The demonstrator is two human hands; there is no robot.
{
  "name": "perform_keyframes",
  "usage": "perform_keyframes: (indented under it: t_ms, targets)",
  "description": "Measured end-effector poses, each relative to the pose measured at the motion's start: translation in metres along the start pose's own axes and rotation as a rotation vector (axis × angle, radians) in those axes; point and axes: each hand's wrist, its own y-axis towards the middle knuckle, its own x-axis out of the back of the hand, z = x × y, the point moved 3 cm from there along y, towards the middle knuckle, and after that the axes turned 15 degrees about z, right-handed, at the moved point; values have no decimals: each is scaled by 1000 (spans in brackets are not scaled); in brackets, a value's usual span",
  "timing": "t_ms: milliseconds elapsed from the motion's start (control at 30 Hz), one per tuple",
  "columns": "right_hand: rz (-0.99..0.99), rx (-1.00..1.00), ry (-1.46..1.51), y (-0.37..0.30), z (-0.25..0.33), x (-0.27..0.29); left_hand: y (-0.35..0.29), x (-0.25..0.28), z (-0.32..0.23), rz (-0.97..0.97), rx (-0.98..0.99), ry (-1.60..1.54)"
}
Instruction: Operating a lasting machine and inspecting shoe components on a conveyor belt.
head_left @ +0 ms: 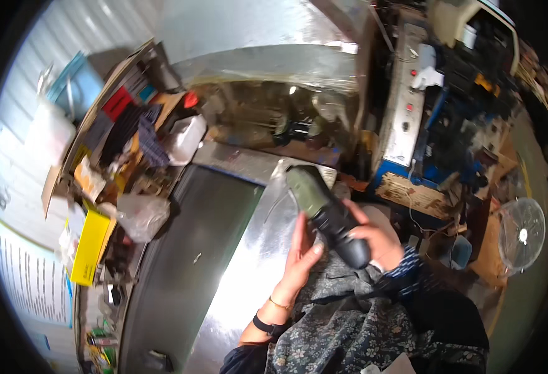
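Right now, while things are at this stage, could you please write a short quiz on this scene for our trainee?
1. True or false: the yellow box is left of the dark belt in the picture.
2. Multiple choice: on which side does the person wear the black wristband? A) The person's left. B) The person's right.
3. Fill in: the rounded item in the grip of the right hand is black and ____.

Key: 1. True. 2. A. 3. Green.
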Motion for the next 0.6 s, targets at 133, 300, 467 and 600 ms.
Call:
perform_keyframes:
  t_ms: [133,300,467,600]
  targets:
    - [-178,303,-483,-83,112,33,-8,-28,13,430,197,646]
    - [-914,458,-1355,-176,260,97,-51,-13,70,212,385,547]
    - [-1308,430,-1828,-219,362,152,-71,11,106,85,507,513]
    - [-1612,47,-1961,-226,391,164,-65,6,118,63,468,636]
